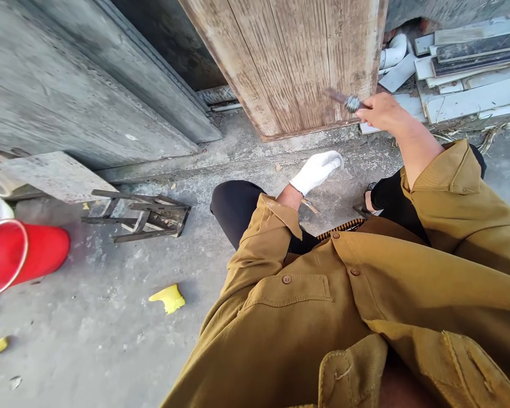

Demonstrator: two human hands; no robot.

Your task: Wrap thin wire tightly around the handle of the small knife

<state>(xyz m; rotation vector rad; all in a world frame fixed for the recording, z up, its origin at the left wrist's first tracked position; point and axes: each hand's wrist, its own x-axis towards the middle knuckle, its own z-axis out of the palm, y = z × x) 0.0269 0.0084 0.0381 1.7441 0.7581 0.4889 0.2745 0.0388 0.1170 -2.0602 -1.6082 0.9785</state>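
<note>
My right hand (pixel 381 112), bare, is wrapped round a narrow brown tool (pixel 336 97) with silvery wire wound about its middle. The tool's tip lies in front of a worn plank panel (pixel 300 62), close to its lower right part; whether they touch I cannot tell. My left hand (pixel 317 171) wears a white glove and hangs below the panel's bottom edge, above the concrete. Its fingers are curled together, and the palm side is hidden. Just beside the left wrist shows a short brownish stick (pixel 311 206), partly covered by the arm.
A small wooden stool (pixel 147 218) lies tipped over on the left. Beyond it are a red bucket (pixel 46 253) on its side and a pale board (pixel 59 175). Yellow pieces (pixel 169 298) lie on the concrete. White boards (pixel 478 93) are stacked at upper right, near a white pipe (pixel 394 52).
</note>
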